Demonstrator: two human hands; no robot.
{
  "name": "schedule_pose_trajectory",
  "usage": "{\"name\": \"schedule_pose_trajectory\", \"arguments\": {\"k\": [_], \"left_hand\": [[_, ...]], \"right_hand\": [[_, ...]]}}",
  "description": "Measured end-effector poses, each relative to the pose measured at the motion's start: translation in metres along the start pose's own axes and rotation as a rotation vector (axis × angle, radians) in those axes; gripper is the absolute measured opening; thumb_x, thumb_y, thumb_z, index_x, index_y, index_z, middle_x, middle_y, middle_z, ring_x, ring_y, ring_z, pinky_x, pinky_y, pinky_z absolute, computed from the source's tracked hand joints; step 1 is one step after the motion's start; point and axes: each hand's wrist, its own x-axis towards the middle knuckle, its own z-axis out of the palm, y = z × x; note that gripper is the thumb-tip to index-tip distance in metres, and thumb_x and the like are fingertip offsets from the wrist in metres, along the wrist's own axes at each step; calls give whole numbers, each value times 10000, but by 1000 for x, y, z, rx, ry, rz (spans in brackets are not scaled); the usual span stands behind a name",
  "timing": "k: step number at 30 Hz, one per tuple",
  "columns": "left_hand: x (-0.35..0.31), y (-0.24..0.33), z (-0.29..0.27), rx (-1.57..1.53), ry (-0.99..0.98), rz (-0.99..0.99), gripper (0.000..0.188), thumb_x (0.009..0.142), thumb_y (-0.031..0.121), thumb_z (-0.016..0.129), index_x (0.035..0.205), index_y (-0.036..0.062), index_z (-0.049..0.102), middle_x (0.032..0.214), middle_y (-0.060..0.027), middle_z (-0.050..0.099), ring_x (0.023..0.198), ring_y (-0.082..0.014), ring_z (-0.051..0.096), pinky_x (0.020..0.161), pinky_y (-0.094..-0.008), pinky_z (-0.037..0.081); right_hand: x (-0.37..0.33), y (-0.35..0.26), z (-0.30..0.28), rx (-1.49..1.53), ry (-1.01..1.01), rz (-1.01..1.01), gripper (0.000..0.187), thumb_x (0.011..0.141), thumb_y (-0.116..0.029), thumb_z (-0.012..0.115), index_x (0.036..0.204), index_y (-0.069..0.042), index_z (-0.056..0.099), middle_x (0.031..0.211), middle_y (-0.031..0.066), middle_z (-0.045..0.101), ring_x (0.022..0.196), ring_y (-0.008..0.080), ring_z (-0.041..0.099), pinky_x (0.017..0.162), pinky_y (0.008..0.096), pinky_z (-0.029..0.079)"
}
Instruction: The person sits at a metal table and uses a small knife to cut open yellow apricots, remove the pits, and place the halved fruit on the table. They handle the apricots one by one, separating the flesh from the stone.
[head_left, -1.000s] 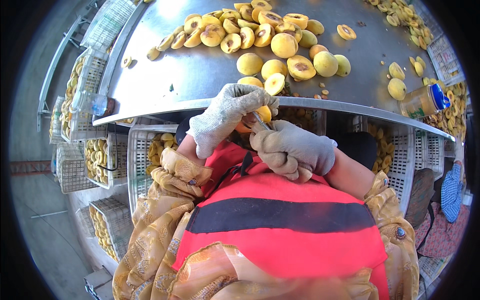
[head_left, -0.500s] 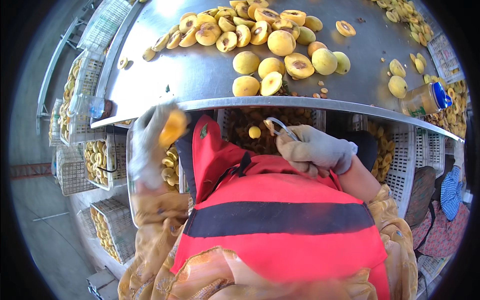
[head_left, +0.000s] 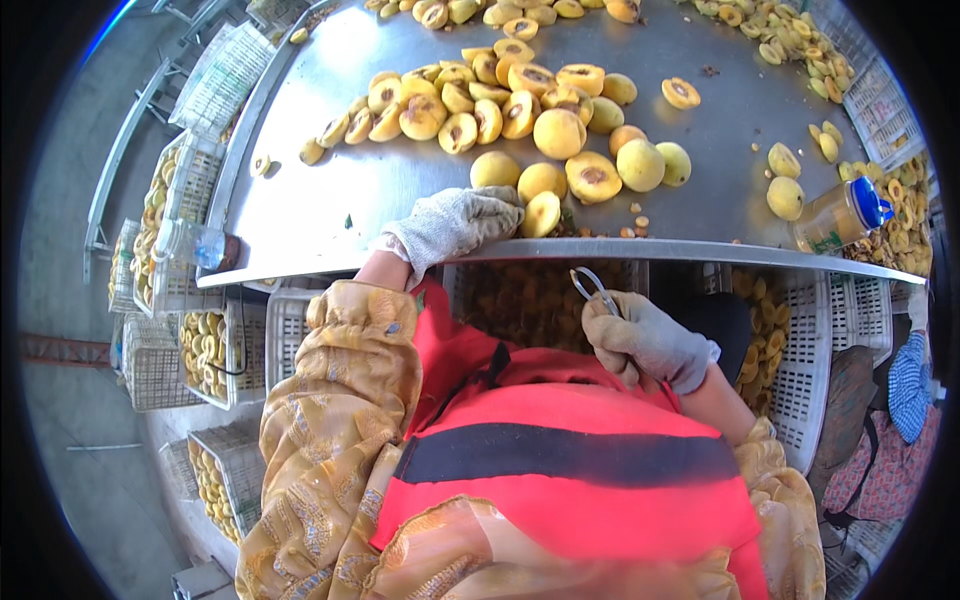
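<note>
My left hand [head_left: 455,225], in a pale knitted glove, reaches over the front edge of the steel table [head_left: 330,210]. Its fingers curl over the place of a whole yellow peach, which the glove now hides. Beside the fingertips lies a cut peach half [head_left: 541,214], with whole peaches [head_left: 542,182] just behind it. My right hand [head_left: 650,335], gloved too, is below the table edge in front of my red apron. It is closed around a thin metal looped tool [head_left: 597,288], whose bent end points up and left.
Halved peaches [head_left: 457,132] are heaped across the table. A clear jar with a blue lid [head_left: 850,212] lies at its right. Crates of peach halves [head_left: 205,345] stand at the left; a dark bin [head_left: 525,300] sits beneath the edge. Another person's checked sleeve [head_left: 908,385] shows far right.
My left hand has swung from beside my apron up to the table, and the orange-yellow peach piece it carried is out of sight. The right hand keeps the tool. The view has shifted slightly.
</note>
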Motion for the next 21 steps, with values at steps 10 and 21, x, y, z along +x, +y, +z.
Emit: {"name": "schedule_pose_trajectory", "arguments": {"k": [10,21], "left_hand": [[-3,13,-12,304,273,-294,583,699,229,793,1199,88,530,1134,-141,599,992,-312,620,864,-361,499],[-44,68,33,-1552,520,6,615,949,543,431,1362,89,396,1197,-150,558,1000,-300,618,733,-354,542]], "right_hand": [[7,2,-1,50,95,-46,101,881,-155,526,817,-96,476,582,15,504,363,96,421,310,233,301],[36,-57,46,-460,193,-233,186,917,-209,558,834,-69,468,661,5,511,539,56,490,451,248,384]]}}
